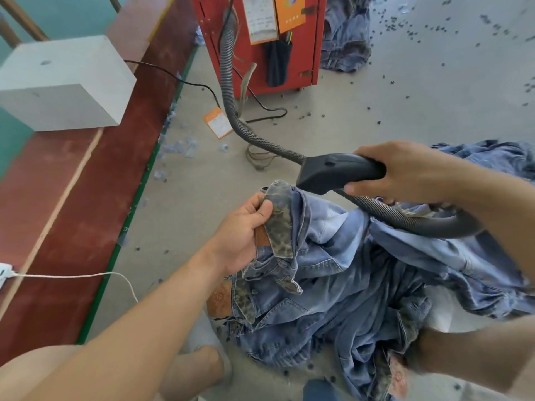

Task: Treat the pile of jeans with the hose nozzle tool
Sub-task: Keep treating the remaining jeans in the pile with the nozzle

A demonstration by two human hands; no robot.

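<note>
left hand (pixel 241 227) pinching leopard-lined waistband (pixel 279 224) of top jeans (pixel 341 285), right hand (pixel 405 172) gripping black hose nozzle (pixel 335 172) just above it.

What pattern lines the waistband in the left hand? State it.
Leopard print on the waistband, in the head view.

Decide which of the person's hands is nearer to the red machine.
Right. The right hand, gripping the nozzle, sits below the red machine; the left hand, pinching the jeans' waistband, is lower still.
</note>
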